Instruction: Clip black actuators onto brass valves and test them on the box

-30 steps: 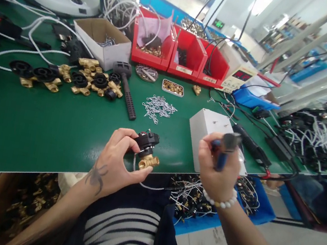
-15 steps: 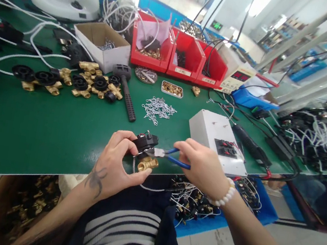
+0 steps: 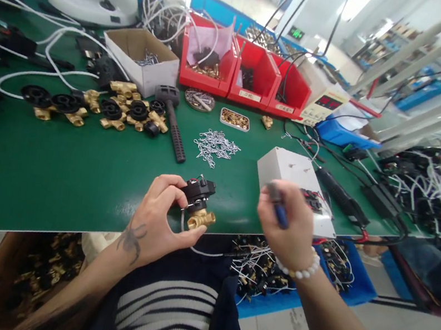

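We are looking down at our two hands above a green worktop [image 3: 74, 180]. Our left hand [image 3: 161, 214] is pinching a valve assembly [image 3: 198, 203], black on top and brass below, at the worktop's near edge; whether it is resting there, we cannot tell. Our right hand [image 3: 290, 227] is closing around blue-handled pliers [image 3: 280, 215], blurred, in front of a pale grey box [image 3: 283, 167]. Half a second ago the pliers' tips were meeting the valve's middle; now they are standing well apart from it, off to the right, while the left hand is keeping its hold. We are judging that the pliers' work on the joint is pausing, leaving only the left hand steadying the part. Beyond it, loose wire clips [image 3: 215, 147] are lying in a pile.
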Motion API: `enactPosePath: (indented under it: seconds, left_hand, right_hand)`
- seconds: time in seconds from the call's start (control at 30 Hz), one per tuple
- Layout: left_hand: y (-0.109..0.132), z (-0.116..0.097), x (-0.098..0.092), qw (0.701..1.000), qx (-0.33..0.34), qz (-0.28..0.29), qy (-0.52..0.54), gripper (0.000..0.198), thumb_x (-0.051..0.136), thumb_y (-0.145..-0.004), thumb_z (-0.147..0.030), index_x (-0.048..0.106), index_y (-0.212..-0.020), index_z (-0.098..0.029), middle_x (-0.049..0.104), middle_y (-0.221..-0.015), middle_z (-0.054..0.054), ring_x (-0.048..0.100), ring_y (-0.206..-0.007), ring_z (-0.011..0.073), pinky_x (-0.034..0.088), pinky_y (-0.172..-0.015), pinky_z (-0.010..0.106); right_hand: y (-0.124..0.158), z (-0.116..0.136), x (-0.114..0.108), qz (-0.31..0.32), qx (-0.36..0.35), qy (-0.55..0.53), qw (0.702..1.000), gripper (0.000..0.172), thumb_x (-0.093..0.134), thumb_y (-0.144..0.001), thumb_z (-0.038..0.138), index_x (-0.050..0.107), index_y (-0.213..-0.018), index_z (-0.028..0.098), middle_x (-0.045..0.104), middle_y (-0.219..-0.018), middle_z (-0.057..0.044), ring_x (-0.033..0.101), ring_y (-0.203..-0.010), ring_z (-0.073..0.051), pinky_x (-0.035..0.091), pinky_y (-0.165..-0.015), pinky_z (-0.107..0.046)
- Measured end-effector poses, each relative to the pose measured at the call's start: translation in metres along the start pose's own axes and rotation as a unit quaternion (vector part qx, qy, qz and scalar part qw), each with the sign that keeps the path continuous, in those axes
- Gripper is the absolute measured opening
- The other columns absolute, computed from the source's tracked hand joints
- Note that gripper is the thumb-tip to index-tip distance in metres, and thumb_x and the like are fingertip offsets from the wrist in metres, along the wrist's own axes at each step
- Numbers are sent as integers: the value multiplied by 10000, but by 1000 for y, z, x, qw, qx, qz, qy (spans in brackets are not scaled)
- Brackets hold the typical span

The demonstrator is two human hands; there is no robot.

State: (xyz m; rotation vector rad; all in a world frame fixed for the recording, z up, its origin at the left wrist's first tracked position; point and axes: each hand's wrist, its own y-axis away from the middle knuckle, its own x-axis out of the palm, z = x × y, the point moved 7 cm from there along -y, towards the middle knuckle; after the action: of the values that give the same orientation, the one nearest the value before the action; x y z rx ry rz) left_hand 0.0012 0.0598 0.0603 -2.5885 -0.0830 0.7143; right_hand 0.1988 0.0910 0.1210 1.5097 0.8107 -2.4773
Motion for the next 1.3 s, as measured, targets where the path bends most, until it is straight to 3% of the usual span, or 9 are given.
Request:
enactPosePath:
  seconds: [0.07,0.13,0.23,0.33,0.6,0.73,1.03,1.2,1.3]
  left_hand:
    - [0,-1,0,1000,4,-3,-7,302,767,-717,-285,494,-824,-216,565,-1092,92,600,-1035,249,579,-904,461]
    - [0,0,0,1000,-1,-7,-5,302,768,-722,-288,500,-841,-214,566,-1098,92,602,-1038,255,578,-907,477]
    - [2,4,3,999,-22,-8,25,311,768,-744,-302,527,-918,-211,561,-1140,96,608,-1067,260,581,-916,496]
    - [3,3,5,999,-22,-7,40,327,771,-758,-292,540,-974,-209,567,-1166,103,605,-1112,266,580,-929,495]
    - [5,-2,3,999,-6,-27,46,289,780,-759,-282,564,-936,-204,594,-1160,101,625,-1091,260,576,-922,476]
    - [9,-2,2,998,-6,-37,45,315,799,-756,-279,554,-938,-201,593,-1186,106,624,-1088,254,564,-926,477]
    - [12,-1,2,998,-5,-38,54,281,782,-766,-267,561,-931,-215,599,-1190,88,613,-1116,250,544,-946,460]
    - [11,3,4,996,-39,-31,68,316,802,-740,-274,556,-923,-198,589,-1217,110,602,-1131,262,528,-971,504]
    - [10,1,4,997,-30,-33,58,313,802,-736,-267,558,-917,-190,596,-1207,114,595,-1129,261,525,-968,504]
  right_hand:
    - [3,-1,23,138,-4,12,990,176,492,-834,98,605,-938,185,598,-798,-36,536,-648,-151,436,-605,-281]
    - [5,-3,33,206,8,-23,978,178,519,-854,118,639,-973,176,620,-834,-42,558,-681,-153,453,-635,-285]
    - [3,-5,27,169,38,-164,971,355,600,-931,279,602,-1272,180,628,-901,-37,566,-726,-147,491,-680,-278]
    - [6,2,37,214,20,-255,943,628,686,-910,375,474,-1476,203,634,-937,-35,553,-719,-142,509,-681,-269]
    - [2,15,64,264,-83,-310,910,453,652,-948,291,559,-1383,204,650,-1210,-101,631,-1075,-203,516,-952,-361]
    - [1,18,64,287,-99,-302,904,409,645,-954,293,566,-1342,188,652,-1180,-109,633,-1066,-210,522,-926,-360]
    - [6,23,47,195,-112,-271,936,372,608,-965,233,577,-1333,189,635,-998,-54,612,-846,-147,522,-753,-276]
    - [6,-3,5,-60,21,-154,986,174,543,-964,205,593,-1130,204,606,-861,-12,534,-646,-118,476,-620,-262]
    - [9,1,8,6,-21,-29,999,165,489,-927,143,610,-1032,184,599,-805,-28,535,-631,-140,447,-591,-285]
